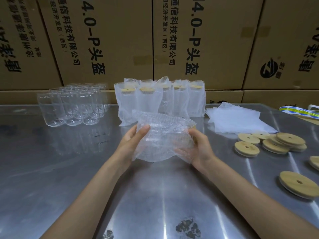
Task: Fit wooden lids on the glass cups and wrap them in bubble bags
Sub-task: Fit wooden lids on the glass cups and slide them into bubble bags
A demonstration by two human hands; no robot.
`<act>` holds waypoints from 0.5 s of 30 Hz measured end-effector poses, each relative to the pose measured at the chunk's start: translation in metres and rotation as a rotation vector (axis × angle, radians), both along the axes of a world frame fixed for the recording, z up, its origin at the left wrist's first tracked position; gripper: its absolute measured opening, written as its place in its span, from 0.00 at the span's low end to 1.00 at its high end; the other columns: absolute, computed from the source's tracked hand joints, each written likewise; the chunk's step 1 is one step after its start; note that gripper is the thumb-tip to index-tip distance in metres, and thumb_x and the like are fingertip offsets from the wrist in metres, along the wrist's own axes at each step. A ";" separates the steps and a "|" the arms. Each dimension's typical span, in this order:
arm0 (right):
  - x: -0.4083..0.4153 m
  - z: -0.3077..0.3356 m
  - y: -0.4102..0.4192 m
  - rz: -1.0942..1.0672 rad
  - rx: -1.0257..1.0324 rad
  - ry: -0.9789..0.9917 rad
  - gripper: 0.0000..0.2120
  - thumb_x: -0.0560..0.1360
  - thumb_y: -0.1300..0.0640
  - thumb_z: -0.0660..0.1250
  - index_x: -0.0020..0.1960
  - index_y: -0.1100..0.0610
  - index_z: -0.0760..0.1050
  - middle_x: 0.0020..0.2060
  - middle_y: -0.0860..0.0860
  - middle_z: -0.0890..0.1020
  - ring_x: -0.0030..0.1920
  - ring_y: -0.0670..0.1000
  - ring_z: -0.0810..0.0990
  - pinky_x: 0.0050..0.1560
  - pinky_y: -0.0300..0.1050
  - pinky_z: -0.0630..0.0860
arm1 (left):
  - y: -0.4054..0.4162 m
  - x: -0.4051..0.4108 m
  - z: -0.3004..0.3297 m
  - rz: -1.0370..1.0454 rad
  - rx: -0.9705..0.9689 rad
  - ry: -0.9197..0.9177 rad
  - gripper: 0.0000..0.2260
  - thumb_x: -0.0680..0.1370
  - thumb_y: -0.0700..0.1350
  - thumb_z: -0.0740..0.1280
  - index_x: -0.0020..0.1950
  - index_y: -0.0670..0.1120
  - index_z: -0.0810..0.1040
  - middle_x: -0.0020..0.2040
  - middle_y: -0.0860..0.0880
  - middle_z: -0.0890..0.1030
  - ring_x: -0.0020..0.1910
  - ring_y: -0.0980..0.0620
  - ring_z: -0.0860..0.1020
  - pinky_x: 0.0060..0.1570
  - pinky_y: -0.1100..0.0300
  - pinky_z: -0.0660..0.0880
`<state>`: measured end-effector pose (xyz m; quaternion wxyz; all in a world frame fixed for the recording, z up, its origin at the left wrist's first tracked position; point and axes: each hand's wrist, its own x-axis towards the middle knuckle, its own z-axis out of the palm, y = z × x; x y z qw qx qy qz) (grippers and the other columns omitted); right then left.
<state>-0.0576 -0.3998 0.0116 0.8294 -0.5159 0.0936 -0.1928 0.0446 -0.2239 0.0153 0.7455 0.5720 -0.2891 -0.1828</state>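
Note:
Both my hands hold a glass cup lying sideways inside a bubble bag (164, 135) above the metal table (86, 169). My left hand (133, 140) grips the bag's left end, thumb on top. My right hand (195, 147) grips the right end, where a sliver of wooden lid shows. Several bare glass cups (72, 104) stand at the back left. Several wrapped cups with wooden lids (160, 99) stand in a row behind the bag. Loose wooden lids (269, 144) lie on the right, one (298, 183) closer to me.
A stack of flat bubble bags (236, 119) lies at the back right. A strip of stickers (300, 112) lies at the far right edge. Large cardboard boxes (155, 40) form a wall behind the table.

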 end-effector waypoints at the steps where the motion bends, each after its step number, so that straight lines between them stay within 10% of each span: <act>1: 0.000 0.001 0.001 -0.005 -0.015 -0.003 0.09 0.73 0.56 0.65 0.36 0.52 0.81 0.40 0.51 0.81 0.41 0.52 0.81 0.39 0.45 0.81 | 0.000 0.000 0.000 -0.003 -0.015 0.033 0.23 0.70 0.59 0.71 0.61 0.50 0.79 0.56 0.52 0.83 0.55 0.53 0.82 0.43 0.63 0.79; 4: -0.001 0.003 0.002 -0.017 -0.020 0.003 0.07 0.65 0.54 0.68 0.41 0.53 0.73 0.42 0.55 0.69 0.46 0.56 0.70 0.44 0.48 0.79 | -0.001 -0.001 0.001 -0.019 -0.026 0.096 0.23 0.70 0.57 0.71 0.60 0.45 0.79 0.53 0.48 0.84 0.52 0.51 0.83 0.40 0.63 0.79; 15: -0.004 0.004 0.005 0.016 -0.020 -0.017 0.15 0.76 0.59 0.61 0.35 0.53 0.82 0.36 0.52 0.82 0.38 0.52 0.81 0.42 0.48 0.77 | -0.003 -0.004 0.001 0.003 -0.025 0.183 0.32 0.67 0.58 0.75 0.66 0.43 0.74 0.56 0.47 0.84 0.54 0.48 0.83 0.42 0.58 0.80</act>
